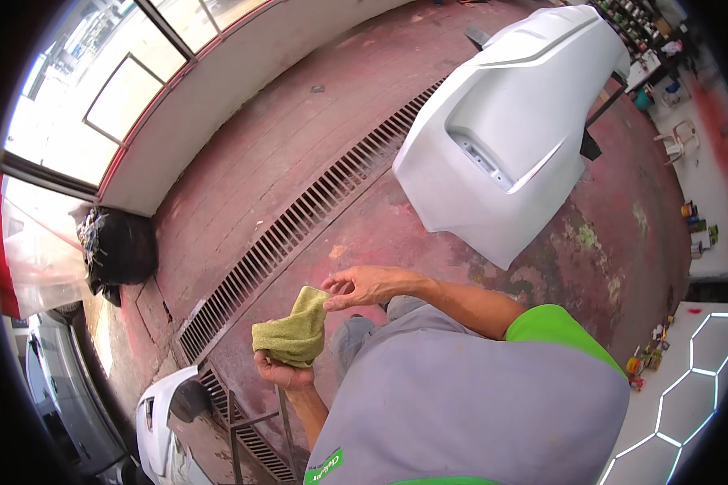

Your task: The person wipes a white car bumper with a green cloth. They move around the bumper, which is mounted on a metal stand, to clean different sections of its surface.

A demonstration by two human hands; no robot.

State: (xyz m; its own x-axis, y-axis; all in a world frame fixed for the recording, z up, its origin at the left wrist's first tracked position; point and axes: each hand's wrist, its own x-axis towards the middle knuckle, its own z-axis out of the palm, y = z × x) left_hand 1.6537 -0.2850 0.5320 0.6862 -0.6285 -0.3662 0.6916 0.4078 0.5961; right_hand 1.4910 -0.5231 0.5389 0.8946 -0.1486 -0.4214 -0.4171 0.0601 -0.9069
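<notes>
A yellow-green cloth (294, 338) is bunched in my left hand (285, 373), which cups it from below. My right hand (364, 286) reaches across to the cloth's raised upper edge, with the thumb and curled fingers around that edge. Beyond my hands, at the upper right, a large white car bumper (493, 129) rests on a dark stand, its recessed opening facing up. Both hands are well apart from it.
A slotted floor drain (299, 212) runs diagonally across the reddish floor (275, 129). At the left is a black bag (126, 246). Another white body part (155, 416) lies by a metal frame at the lower left, near a parked car (57, 380). Shelves of bottles line the far right.
</notes>
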